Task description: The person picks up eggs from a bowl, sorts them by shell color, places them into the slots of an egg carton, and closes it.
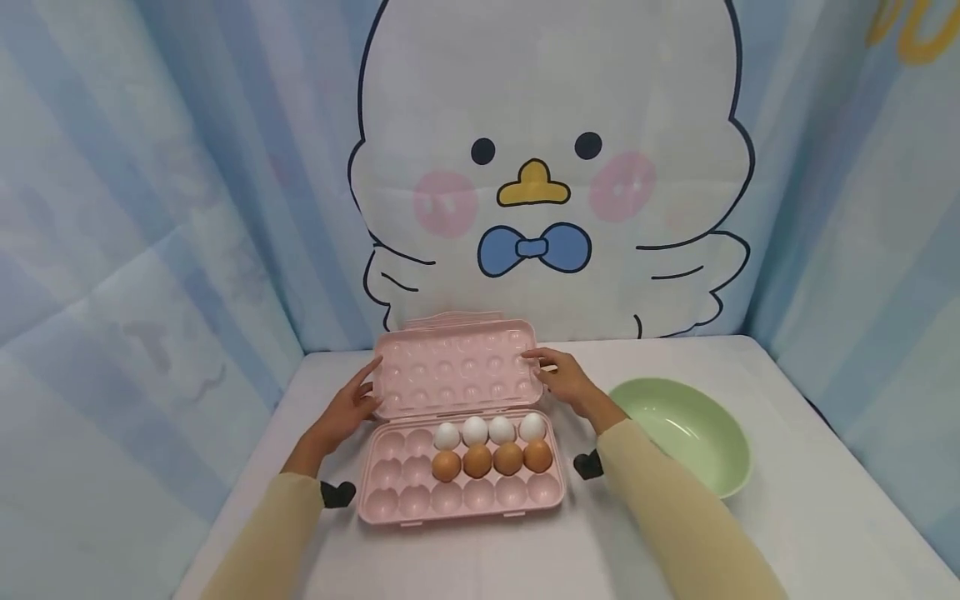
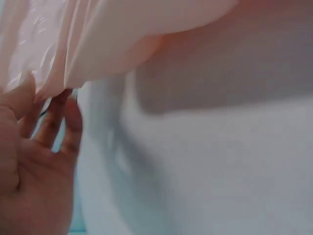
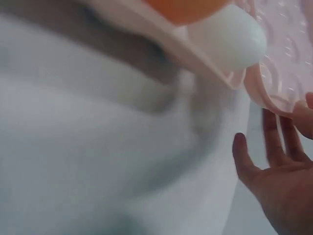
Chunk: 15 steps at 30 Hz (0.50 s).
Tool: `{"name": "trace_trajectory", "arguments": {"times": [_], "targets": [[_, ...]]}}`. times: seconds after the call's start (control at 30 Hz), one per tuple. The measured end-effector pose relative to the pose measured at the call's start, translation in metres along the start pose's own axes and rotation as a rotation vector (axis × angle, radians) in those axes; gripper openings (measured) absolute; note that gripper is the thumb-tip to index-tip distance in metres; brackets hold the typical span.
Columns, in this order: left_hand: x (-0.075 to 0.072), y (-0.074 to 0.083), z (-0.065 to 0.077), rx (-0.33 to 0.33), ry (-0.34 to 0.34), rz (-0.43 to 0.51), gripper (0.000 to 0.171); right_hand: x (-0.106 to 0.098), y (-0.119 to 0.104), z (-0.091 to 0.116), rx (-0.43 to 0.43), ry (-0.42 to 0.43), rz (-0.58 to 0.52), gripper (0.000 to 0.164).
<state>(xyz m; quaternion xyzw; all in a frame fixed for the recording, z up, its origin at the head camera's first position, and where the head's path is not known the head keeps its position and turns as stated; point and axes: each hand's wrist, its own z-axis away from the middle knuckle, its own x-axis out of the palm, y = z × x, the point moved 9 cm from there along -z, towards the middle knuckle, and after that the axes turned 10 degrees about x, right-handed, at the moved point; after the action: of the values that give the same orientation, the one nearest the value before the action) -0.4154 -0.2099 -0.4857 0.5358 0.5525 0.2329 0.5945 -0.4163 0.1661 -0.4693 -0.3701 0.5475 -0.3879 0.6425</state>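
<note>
A pink plastic egg carton (image 1: 480, 515) lies open on the table, its lid (image 1: 456, 367) raised at the back. Several white eggs (image 1: 475, 431) sit in the back row, with several brown eggs (image 1: 477, 460) in the middle row. The left-hand cups and the front row hold no eggs. My left hand (image 1: 342, 419) pinches the lid's left edge, thumb on the inner face and fingers behind it in the left wrist view. At the lid's right edge, my right hand (image 1: 567, 383) grips likewise, thumb inside and fingers behind in the right wrist view.
A green bowl (image 1: 682, 433) stands on the white table (image 1: 480, 562) to the right, partly behind my right forearm. Blue striped curtains (image 1: 150, 250) enclose the sides, and a cartoon bird cloth (image 1: 532, 100) hangs at the back.
</note>
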Motion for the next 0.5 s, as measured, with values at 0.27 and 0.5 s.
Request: {"name": "trace_trajectory", "arguments": {"times": [0.27, 0.5], "targets": [[-0.002, 0.052, 0.027, 0.316, 0.097, -0.037, 0.051, -0.002, -0.030, 0.046, -0.329, -0.049, -0.063, 0.015], [-0.001, 0.087, 0.051, 0.339, 0.113, -0.028, 0.054, 0.000, -0.048, 0.096, -0.382, -0.066, -0.113, 0.021]]}}
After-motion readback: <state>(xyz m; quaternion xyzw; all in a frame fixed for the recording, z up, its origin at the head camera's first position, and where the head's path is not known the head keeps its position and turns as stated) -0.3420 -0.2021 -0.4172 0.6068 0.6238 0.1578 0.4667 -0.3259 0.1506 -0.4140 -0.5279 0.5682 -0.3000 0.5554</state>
